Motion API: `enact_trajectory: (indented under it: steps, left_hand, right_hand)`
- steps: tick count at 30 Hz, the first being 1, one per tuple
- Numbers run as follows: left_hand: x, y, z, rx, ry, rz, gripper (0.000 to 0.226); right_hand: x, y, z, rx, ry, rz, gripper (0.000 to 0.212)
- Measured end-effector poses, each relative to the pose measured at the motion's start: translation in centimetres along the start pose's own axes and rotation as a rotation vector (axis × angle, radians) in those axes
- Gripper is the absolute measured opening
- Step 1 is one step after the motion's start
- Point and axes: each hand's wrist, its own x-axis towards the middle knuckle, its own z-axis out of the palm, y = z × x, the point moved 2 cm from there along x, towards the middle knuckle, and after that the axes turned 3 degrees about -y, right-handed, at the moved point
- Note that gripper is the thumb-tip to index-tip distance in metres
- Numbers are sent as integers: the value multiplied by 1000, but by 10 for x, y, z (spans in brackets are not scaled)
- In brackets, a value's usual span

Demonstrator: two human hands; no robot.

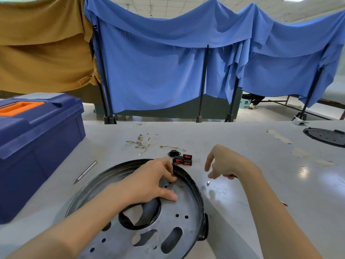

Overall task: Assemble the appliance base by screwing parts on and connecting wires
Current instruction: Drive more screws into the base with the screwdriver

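Observation:
The round appliance base (pixel 149 230), a grey metal plate with holes and slots inside a black rim, lies on the table in front of me. My left hand (pixel 155 182) rests on its far part. The thumb is flat on the plate and the bent fingertips press just inside the rim, hiding what is under them. A small screw (pixel 180 186) sits in the plate beside those fingers. My right hand (pixel 224 163) hovers over the table right of the base, fingers curled downward, with a dark sliver showing under the palm. A small silver nut (pixel 208 183) lies below it.
Red rocker switches (pixel 183 159) and a black socket (pixel 172 153) lie beyond the base, with thin terminal wires (pixel 141 143) further back. A metal screwdriver bit (pixel 85 171) lies to the left near a blue toolbox (pixel 37 139). Another black base (pixel 326 136) sits far right.

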Motion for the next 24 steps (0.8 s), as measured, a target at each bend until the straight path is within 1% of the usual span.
enact_trajectory:
  steps: [3,5,10,17,19,24]
  left_hand:
    - [-1,0,0,-2,0,9,52]
    - [-1,0,0,-1,2,16,52]
    - [0,-1,1,-23,1,12,48]
    - [-1,-4,-2,-40,-22,43,38]
    - [1,-4,-3,-42,-46,53,35]
    - [3,-6,-5,-65,-93,52,29]
  right_hand:
    - [4,4,7,-35,-49,25,18]
    - [7,7,11,-49,-64,35,19]
    - [11,9,21,-98,-73,31,11]
    - [12,9,24,-97,-73,44,10]
    - [8,4,20,-46,-59,13,9]
    - [-4,-17,12,83,4,-140,8]
